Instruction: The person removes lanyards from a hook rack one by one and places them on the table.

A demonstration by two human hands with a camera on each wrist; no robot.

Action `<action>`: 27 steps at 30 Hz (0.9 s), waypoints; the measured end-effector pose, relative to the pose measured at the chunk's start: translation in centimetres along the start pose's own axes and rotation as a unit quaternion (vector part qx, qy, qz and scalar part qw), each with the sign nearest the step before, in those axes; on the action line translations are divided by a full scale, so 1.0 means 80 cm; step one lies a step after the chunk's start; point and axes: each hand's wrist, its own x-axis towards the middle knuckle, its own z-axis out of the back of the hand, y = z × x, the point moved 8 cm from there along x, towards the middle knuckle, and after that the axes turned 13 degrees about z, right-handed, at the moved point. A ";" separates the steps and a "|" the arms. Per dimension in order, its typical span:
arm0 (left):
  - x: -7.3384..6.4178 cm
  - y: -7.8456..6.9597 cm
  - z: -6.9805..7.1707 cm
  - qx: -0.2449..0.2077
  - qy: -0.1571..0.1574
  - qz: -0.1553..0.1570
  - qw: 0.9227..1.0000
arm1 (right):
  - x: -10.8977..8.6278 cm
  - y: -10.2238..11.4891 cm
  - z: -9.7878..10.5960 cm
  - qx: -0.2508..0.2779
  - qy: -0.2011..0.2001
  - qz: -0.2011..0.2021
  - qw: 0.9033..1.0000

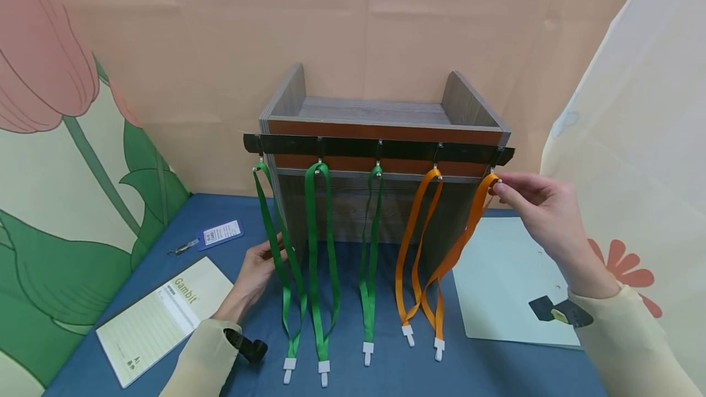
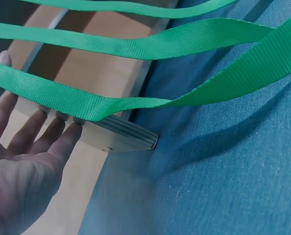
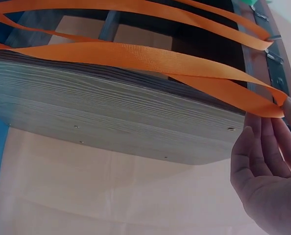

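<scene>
In the head view, your right hand [image 1: 543,207] pinched the outermost orange strap [image 1: 466,231] near its top, at three o'clock from the shelf [image 1: 380,129], where it hung from the black rail [image 1: 350,146]. Your left hand [image 1: 258,274] was at the shelf's eight o'clock. In the left wrist view, that hand was released at eight o'clock, its loosely bent fingers against the side board [image 2: 121,137]. In the right wrist view, your thumb and fingers grasped the orange strap's top at three o'clock.
</scene>
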 end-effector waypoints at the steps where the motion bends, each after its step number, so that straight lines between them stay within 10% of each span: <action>1: 0.000 0.000 0.000 0.000 0.001 0.000 1.000 | 0.000 0.000 0.000 0.001 0.001 -0.002 1.000; 27: 0.002 0.005 0.002 0.006 0.019 0.017 1.000 | 0.021 0.055 0.056 0.082 -0.039 0.025 0.996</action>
